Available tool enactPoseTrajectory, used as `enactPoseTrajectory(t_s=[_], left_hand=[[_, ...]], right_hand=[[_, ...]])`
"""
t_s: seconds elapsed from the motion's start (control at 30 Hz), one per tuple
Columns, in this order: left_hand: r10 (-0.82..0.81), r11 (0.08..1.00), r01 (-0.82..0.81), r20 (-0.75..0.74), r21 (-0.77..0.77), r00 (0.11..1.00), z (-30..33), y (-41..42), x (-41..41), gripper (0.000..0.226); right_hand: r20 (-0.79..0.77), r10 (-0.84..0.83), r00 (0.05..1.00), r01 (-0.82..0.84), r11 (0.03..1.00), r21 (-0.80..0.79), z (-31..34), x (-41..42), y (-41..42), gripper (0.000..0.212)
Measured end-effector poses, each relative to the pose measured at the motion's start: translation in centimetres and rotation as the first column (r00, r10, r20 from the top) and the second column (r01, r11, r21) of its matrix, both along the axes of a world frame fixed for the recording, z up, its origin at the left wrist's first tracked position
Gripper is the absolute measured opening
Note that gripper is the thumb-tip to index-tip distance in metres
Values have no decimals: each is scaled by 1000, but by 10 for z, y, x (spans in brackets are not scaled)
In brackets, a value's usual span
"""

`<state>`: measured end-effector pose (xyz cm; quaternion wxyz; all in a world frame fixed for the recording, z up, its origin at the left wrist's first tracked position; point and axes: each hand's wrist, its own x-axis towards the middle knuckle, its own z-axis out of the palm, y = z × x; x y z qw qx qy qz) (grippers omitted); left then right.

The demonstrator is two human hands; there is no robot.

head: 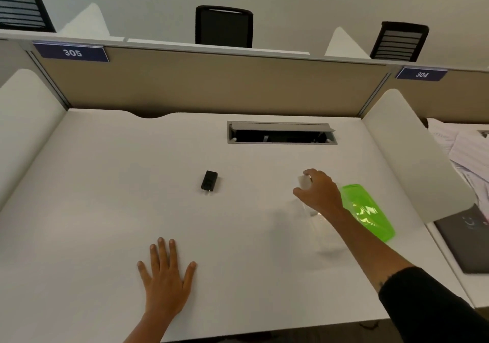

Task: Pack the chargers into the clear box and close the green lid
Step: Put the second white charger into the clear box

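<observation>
A black charger (209, 181) lies on the white desk near the middle, prongs toward me. My right hand (320, 193) is shut on a white charger (304, 181), held just above the far end of the clear box (324, 233), which is faint against the desk. The green lid (366, 210) lies tilted along the box's right side, partly behind my wrist. My left hand (165, 274) rests flat on the desk with fingers spread, well in front of the black charger and holding nothing.
An open cable hatch (281, 133) is set into the desk (92, 184) at the back. White side dividers (412, 157) flank the desk. Papers (460, 155) and a dark laptop (465, 242) lie on the neighbouring desk to the right.
</observation>
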<state>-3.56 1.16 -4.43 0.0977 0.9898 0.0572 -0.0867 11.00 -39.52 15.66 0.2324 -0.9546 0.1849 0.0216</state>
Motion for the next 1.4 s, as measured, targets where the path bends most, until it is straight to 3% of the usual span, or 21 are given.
enactPoseTrajectory(t_s=[0.2,0.47,0.67,1.03,1.17,1.27,1.4], left_hand=[[-3,1000,3,1,-12,1000,-1,0,0,94],[12,1000,-12,0,-26,1000,2,-1,0,94],[10,1000,-10,-8,-24,1000,4,0,-1,94],[18,999,-18,-11,-30,1000,5,-2,-1,93],[18,999,-18,4,-35,1000,5,-3,-2,92],[17,1000,-17,1,-19,1000,6,-4,-3,92],[13,1000,-13,9,-1,1000,8,-5,-3,92]], right_hand=[[-107,-116,987,110,992,-67,-21,-26,-58,66],[-345,-68,936,-22,968,-250,-65,-46,-79,61],[-362,-78,929,-34,956,-292,-80,-46,-77,48],[-337,-72,939,-60,929,-365,-80,-39,-77,49],[-189,-127,974,43,917,-396,-66,-27,-74,37],[71,-126,989,143,924,-354,-51,-16,-67,24],[364,-19,931,151,929,-338,-40,0,-46,10]])
